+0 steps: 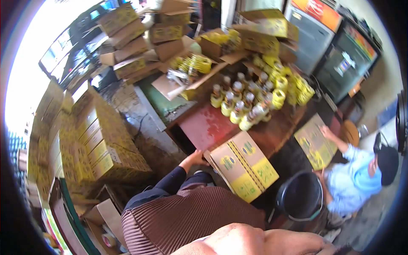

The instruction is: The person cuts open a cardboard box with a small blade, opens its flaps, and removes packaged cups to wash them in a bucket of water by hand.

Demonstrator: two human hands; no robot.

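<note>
My left hand (196,158) is at the near left edge of a yellow and brown printed cardboard box (241,163), its fingers closed at that edge. The box lies tilted at the front of the red-topped table (206,129), with a dark printed stripe across its upper face. Close to the lens at the bottom is a large stretch of bare skin, seemingly my raised right hand and arm (240,238); its fingers are hidden. Beyond the box, several bottles (238,106) with yellow wraps stand grouped on the table.
At right, a person in a light blue shirt (357,178) handles another printed box (316,142). Beside them is a black bucket (299,195). Stacked cartons (102,144) fill the left, with open cartons (123,42) behind. Yellow rings (278,93) lie right of the bottles.
</note>
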